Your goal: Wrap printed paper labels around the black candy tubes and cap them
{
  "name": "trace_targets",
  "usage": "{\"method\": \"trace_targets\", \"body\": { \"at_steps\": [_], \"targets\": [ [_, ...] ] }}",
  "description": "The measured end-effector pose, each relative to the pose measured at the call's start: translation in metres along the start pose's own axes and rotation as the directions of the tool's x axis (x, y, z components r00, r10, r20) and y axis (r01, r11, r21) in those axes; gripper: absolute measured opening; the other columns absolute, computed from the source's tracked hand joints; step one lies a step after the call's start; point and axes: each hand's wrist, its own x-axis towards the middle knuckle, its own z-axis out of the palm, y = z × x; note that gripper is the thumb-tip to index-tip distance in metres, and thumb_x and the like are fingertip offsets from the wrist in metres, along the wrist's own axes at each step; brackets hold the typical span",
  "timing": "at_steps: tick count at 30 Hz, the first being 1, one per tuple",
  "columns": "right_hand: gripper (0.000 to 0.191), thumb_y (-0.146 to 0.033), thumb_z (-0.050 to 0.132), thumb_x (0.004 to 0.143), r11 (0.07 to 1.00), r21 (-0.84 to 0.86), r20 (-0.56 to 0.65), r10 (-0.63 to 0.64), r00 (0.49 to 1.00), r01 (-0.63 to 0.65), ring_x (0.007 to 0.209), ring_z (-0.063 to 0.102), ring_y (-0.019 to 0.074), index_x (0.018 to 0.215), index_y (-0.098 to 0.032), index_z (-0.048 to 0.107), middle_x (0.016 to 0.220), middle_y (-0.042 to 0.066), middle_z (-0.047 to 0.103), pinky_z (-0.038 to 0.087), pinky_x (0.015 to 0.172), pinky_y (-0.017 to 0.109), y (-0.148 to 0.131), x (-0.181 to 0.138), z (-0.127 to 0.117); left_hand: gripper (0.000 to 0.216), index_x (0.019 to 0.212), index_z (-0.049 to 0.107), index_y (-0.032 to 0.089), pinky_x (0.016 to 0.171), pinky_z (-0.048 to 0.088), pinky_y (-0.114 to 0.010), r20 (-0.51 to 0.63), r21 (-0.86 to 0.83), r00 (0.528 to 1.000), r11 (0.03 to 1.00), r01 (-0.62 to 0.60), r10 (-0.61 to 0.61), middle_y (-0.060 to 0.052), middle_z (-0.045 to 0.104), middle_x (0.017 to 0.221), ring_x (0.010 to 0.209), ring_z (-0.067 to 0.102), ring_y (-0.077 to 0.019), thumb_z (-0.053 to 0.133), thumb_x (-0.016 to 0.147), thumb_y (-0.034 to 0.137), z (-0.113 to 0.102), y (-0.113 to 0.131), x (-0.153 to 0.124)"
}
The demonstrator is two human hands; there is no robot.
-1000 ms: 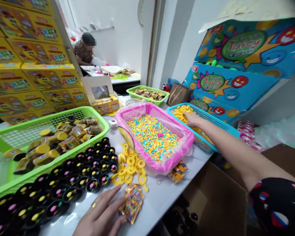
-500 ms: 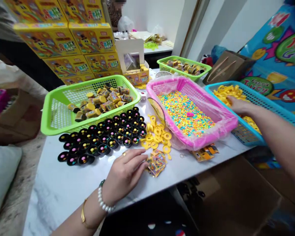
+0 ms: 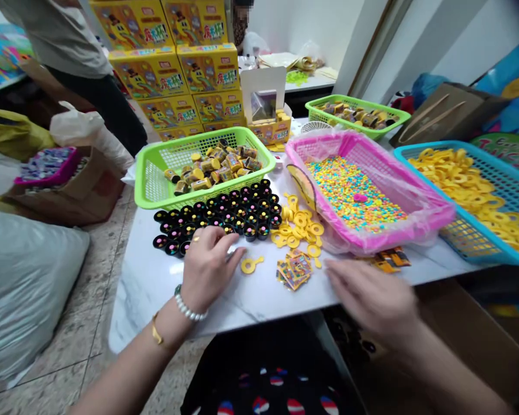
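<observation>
My left hand (image 3: 208,266) reaches over the front rows of black cups (image 3: 216,222), its fingers bent and its thumb apart from the forefinger. Some fingertips are hidden, and I see nothing held. A yellow ring with a short handle (image 3: 248,266) lies just right of the thumb. My right hand (image 3: 374,297) is blurred over the table's front edge, fingers stretched to the left and nothing visible in them. Left of its fingertips lies a small pile of printed packets (image 3: 294,270). Behind that is a heap of yellow ring-handled pieces (image 3: 300,225). Small coloured balls fill the cups.
A pink basket (image 3: 432,216) holds coloured candy-like balls. Right of it, a blue basket (image 3: 454,239) holds yellow ring pieces. A green basket (image 3: 145,187) of filled cups stands behind the black cups. Yellow boxes (image 3: 149,75) are stacked at the back; a person (image 3: 73,46) stands beyond.
My right hand has left the blue basket and moved left to the table's front edge. My left hand has gone from the packets to the cups. The view has swung left.
</observation>
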Motion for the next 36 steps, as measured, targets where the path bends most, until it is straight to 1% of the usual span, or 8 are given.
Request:
{"method": "trace_targets", "body": {
  "at_steps": [2, 5, 9, 20, 24, 29, 33, 36],
  "targets": [
    [0.02, -0.028, 0.059, 0.092, 0.999, -0.039, 0.044, -0.037, 0.998, 0.038, 0.086, 0.07, 0.0174, 0.109, -0.026, 0.069, 0.102, 0.002, 0.074, 0.055, 0.079, 0.029, -0.03, -0.003, 0.032, 0.015, 0.097, 0.069, 0.017, 0.073, 0.049, -0.036, 0.045, 0.022, 0.997, 0.998, -0.066, 0.065, -0.008, 0.058, 0.089, 0.082, 0.053, -0.021, 0.062, 0.088, 0.026, 0.009, -0.001, 0.009],
    [0.02, -0.027, 0.057, 0.093, 0.995, -0.1, 0.031, -0.012, 0.999, 0.015, 0.087, 0.07, 0.019, 0.109, -0.021, 0.068, 0.106, 0.005, 0.072, 0.056, 0.082, 0.031, -0.032, -0.001, 0.052, 0.015, 0.1, 0.068, 0.017, 0.072, 0.049, -0.034, 0.072, 0.006, 0.992, 0.994, -0.105, 0.104, -0.007, 0.056, 0.09, 0.081, 0.05, -0.02, 0.059, 0.088, 0.022, 0.016, -0.002, 0.01],
    [0.021, -0.028, 0.058, 0.093, 0.995, -0.094, 0.024, -0.023, 0.999, 0.025, 0.087, 0.07, 0.0195, 0.11, -0.021, 0.067, 0.106, 0.006, 0.07, 0.056, 0.084, 0.033, -0.02, 0.0, 0.054, 0.021, 0.107, 0.066, 0.016, 0.074, 0.048, -0.034, 0.059, -0.005, 0.997, 0.998, -0.058, 0.058, -0.008, 0.055, 0.091, 0.083, 0.049, -0.0206, 0.06, 0.088, 0.021, 0.02, -0.001, 0.005],
    [0.02, -0.02, 0.052, 0.092, 1.0, -0.011, -0.003, -0.016, 1.0, 0.016, 0.09, 0.068, 0.0207, 0.105, -0.019, 0.067, 0.101, 0.009, 0.069, 0.057, 0.084, 0.035, -0.007, 0.002, 0.04, 0.018, 0.082, 0.064, 0.016, 0.073, 0.047, -0.032, 0.079, -0.042, 0.993, 0.995, -0.089, 0.092, -0.007, 0.057, 0.09, 0.084, 0.05, -0.0196, 0.049, 0.092, 0.017, 0.019, 0.001, 0.014],
    [0.021, -0.028, 0.054, 0.093, 0.998, -0.053, 0.1, 0.027, 0.995, -0.022, 0.092, 0.068, 0.0212, 0.106, -0.021, 0.068, 0.106, 0.008, 0.068, 0.057, 0.082, 0.034, -0.006, -0.002, 0.04, 0.011, 0.09, 0.063, 0.016, 0.083, 0.05, -0.034, 0.085, -0.094, 0.992, 0.992, -0.088, 0.096, -0.009, 0.062, 0.104, 0.093, 0.056, -0.0205, 0.052, 0.092, 0.02, -0.015, 0.007, -0.009],
    [0.02, -0.033, 0.054, 0.094, 0.989, -0.143, 0.14, 0.001, 0.99, 0.02, 0.092, 0.065, 0.0226, 0.1, -0.019, 0.066, 0.099, 0.008, 0.069, 0.053, 0.084, 0.035, -0.013, -0.012, 0.032, 0.007, 0.097, 0.059, 0.018, 0.093, 0.052, -0.035, 0.216, -0.221, 0.976, 0.975, 0.009, 0.039, -0.011, 0.062, 0.123, 0.105, 0.062, -0.0207, 0.055, 0.092, 0.021, -0.049, 0.003, -0.064],
    [0.052, -0.049, 0.057, 0.09, 0.968, -0.236, 0.201, -0.041, 0.979, 0.089, 0.098, 0.062, 0.0295, 0.127, -0.013, 0.055, 0.111, 0.014, 0.065, 0.052, 0.086, 0.041, -0.023, -0.017, 0.022, 0.009, 0.098, 0.058, 0.018, 0.084, 0.056, -0.032, 0.237, -0.262, 0.967, 0.953, 0.151, -0.088, -0.009, 0.068, 0.112, 0.094, 0.068, -0.0189, 0.057, 0.091, 0.024, -0.05, 0.003, -0.087],
    [0.066, -0.059, 0.06, 0.083, 0.943, -0.285, 0.273, -0.093, 0.957, 0.173, 0.101, 0.058, 0.0344, 0.13, -0.013, 0.055, 0.115, 0.017, 0.062, 0.051, 0.086, 0.046, -0.022, -0.024, 0.02, 0.011, 0.093, 0.057, 0.018, 0.082, 0.057, -0.031, 0.207, -0.323, 0.958, 0.911, 0.257, -0.197, -0.008, 0.07, 0.104, 0.089, 0.068, -0.018, 0.064, 0.087, 0.024, -0.041, 0.007, -0.088]
  ]
}}
